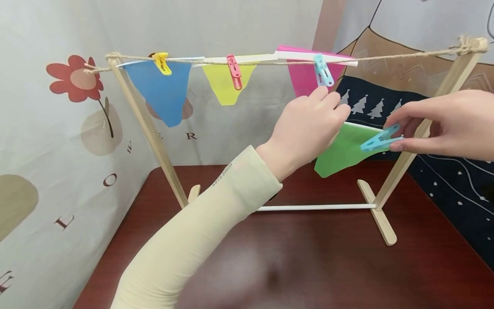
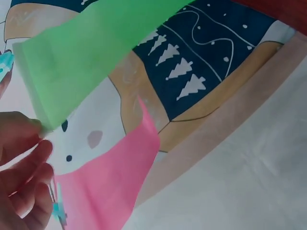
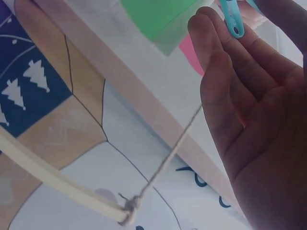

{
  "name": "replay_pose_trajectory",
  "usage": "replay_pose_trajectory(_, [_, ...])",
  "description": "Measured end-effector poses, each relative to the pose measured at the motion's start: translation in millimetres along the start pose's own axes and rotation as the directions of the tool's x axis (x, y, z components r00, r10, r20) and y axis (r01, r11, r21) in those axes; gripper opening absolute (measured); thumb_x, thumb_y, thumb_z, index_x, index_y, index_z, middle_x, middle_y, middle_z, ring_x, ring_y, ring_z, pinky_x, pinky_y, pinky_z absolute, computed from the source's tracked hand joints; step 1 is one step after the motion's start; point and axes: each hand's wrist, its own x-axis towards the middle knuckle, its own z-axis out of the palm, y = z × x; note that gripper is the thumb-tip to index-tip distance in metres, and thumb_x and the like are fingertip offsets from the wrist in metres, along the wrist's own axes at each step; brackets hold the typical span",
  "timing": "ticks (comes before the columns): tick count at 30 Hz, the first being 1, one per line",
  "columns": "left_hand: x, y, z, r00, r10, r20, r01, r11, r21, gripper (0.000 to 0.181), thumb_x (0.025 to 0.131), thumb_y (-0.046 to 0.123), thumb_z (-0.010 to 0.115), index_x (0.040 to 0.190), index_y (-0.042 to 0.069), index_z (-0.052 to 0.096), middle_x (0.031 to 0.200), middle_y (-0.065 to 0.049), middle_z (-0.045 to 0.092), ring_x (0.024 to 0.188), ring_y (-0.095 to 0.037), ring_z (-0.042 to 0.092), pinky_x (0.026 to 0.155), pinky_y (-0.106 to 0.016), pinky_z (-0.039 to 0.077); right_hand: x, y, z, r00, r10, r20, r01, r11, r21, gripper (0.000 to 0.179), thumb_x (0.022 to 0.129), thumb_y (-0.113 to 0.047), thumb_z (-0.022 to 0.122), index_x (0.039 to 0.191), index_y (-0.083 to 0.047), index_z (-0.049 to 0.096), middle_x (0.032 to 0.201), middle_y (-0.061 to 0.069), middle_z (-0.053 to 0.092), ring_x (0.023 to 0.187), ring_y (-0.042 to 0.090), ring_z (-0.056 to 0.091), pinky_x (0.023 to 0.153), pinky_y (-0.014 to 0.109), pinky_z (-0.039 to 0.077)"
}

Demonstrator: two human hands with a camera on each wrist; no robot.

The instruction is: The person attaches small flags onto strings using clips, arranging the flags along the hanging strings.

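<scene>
My left hand pinches one top corner of a green paper pennant, which hangs below the twine. In my right hand, thumb and fingers hold a light blue clothespin by its handle end, its tip overlapping the pennant's right side in the head view. Just above my left hand, a pink pennant hangs from the line under another light blue clothespin. The left wrist view shows the green pennant stretched away from my fingertips.
Farther left on the twine hang a blue pennant with a yellow clothespin and a yellow pennant with a red clothespin. Wooden posts hold the line, joined by a white bar low over the dark red table.
</scene>
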Motion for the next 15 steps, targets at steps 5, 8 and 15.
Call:
replay_pose_trajectory(5, [5.1, -5.3, -1.6, 0.992, 0.023, -0.123, -0.019, 0.999, 0.035, 0.037, 0.09, 0.014, 0.03, 0.097, 0.015, 0.066, 0.098, -0.001, 0.06, 0.092, -0.017, 0.051, 0.066, -0.024, 0.043, 1.8, 25, 4, 1.0, -0.001, -0.017, 0.001, 1.0, 0.01, 0.05, 0.065, -0.029, 0.082, 0.108, -0.017, 0.06, 0.08, -0.004, 0.065, 0.061, -0.004, 0.052, 0.051, 0.007, 0.041])
replay_pose_trajectory(8, [7.9, -8.1, -1.4, 0.98, 0.021, -0.198, -0.012, 0.999, 0.05, 0.041, 0.089, 0.011, 0.024, 0.092, 0.014, 0.066, 0.099, -0.002, 0.058, 0.094, -0.019, 0.049, 0.068, -0.028, 0.04, 2.3, 39, 9, 1.0, 0.011, -0.025, -0.01, 0.999, 0.031, 0.053, 0.066, -0.03, 0.082, 0.111, -0.015, 0.058, 0.083, -0.001, 0.065, 0.068, -0.002, 0.056, 0.056, 0.0, 0.038])
replay_pose_trajectory(15, [16.0, -13.7, -6.3, 0.98, -0.023, -0.2, 0.03, 0.999, 0.032, 0.043, 0.09, 0.013, 0.023, 0.095, 0.013, 0.066, 0.12, -0.003, 0.056, 0.116, -0.021, 0.043, 0.09, -0.031, 0.038, 2.7, 52, 13, 0.999, 0.019, -0.046, -0.017, 0.999, 0.044, 0.05, 0.071, -0.032, 0.078, 0.114, -0.016, 0.057, 0.083, -0.001, 0.064, 0.069, -0.012, 0.051, 0.058, -0.003, 0.036])
